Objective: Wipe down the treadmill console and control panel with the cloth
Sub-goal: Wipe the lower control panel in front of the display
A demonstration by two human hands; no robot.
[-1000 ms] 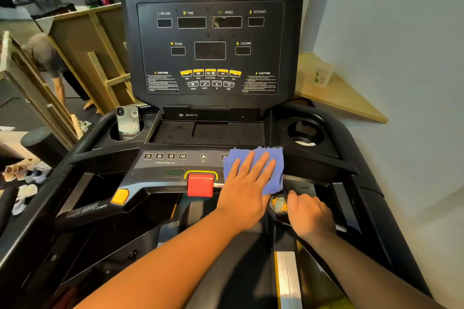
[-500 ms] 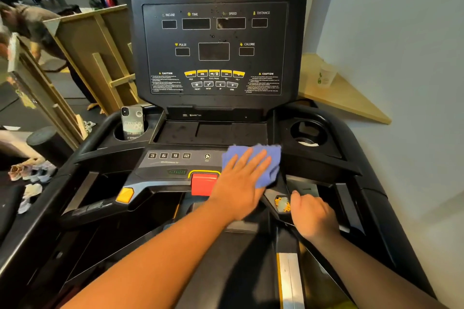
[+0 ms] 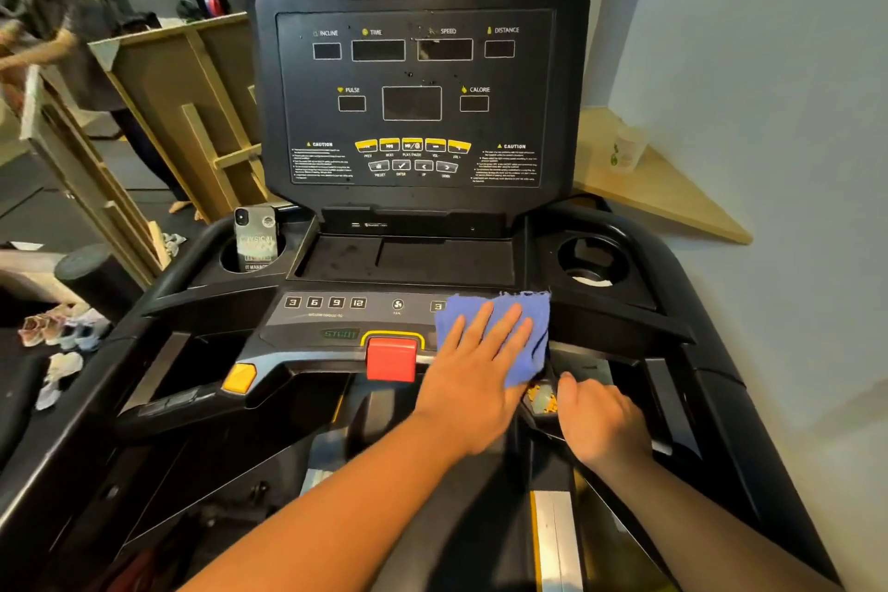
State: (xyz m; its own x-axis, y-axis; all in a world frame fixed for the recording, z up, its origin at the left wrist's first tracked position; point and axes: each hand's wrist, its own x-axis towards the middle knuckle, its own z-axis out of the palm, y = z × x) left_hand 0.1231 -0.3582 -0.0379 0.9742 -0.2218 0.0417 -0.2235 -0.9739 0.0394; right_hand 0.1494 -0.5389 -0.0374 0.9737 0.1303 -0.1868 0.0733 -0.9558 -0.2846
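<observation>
Cloth (image 3: 526,317) lies flat under the straight, spread fingers (image 3: 499,327) of the left hand (image 3: 473,365), right of the red stop button (image 3: 391,358), unwiped panel leftward; right hand (image 3: 600,423) grips the handlebar nearby.

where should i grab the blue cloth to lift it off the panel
Pinch the far right corner of the blue cloth, coming from the right and above. The left hand lies flat over its near left part, so only the far and right edges are bare, and the right edge drapes loosely over the control panel edge, giving fingers something to catch. The right hand grips the bar just below, probably nearest.
</observation>
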